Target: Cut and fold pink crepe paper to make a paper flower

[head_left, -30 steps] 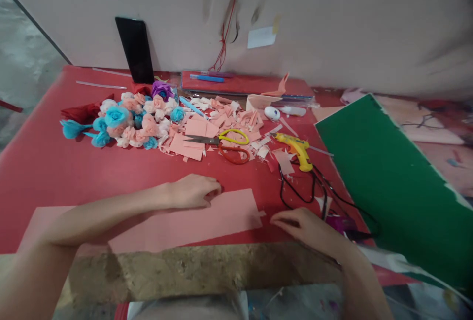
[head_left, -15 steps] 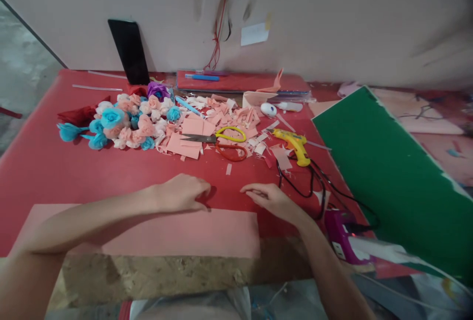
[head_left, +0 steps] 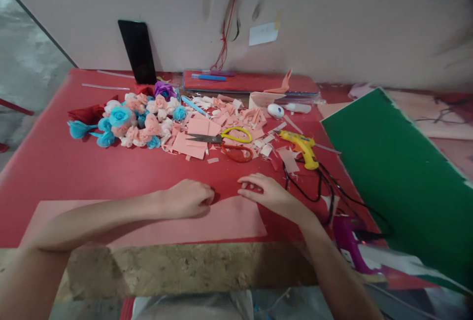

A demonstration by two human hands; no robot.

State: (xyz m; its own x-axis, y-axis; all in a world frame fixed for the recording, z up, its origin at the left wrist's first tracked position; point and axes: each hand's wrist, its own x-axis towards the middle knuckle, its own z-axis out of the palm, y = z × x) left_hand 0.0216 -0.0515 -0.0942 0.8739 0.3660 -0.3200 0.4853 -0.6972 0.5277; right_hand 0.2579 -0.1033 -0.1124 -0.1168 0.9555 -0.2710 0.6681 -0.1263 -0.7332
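Pink paper sheet [head_left: 229,224]: lies lengthwise along the near edge of the red worktop [head_left: 121,177], its left part running under the left forearm; towards its right end, the far edge bows upward.
Left hand [head_left: 190,199]: over the sheet's far edge, fingers curled inward; I cannot tell whether this grip pinches the paper or merely rests on it.
Right hand [head_left: 264,192]: at the far edge near the sheet's right end, fingers loosely bent and thumb spread apart – grip released, nothing clasped in it.
Scissors [head_left: 217,139]: beyond the hands, blades pointing left, one handle loop yellow, the other red; they lie on pink paper scraps [head_left: 254,115].
Paper roses [head_left: 151,124]: bunched to the left of the scraps, in blue, peach and white, with a purple rose [head_left: 165,91] at the back.
Glue gun [head_left: 303,150]: yellow, on its side to the right of the scissors, near a black cable [head_left: 303,195].
Green board [head_left: 399,162]: slanting across the right side – a purple power box [head_left: 349,243] sits beside its near end.
Smartphone [head_left: 138,53]: propped against the wall [head_left: 318,24] behind the roses, screen dark.
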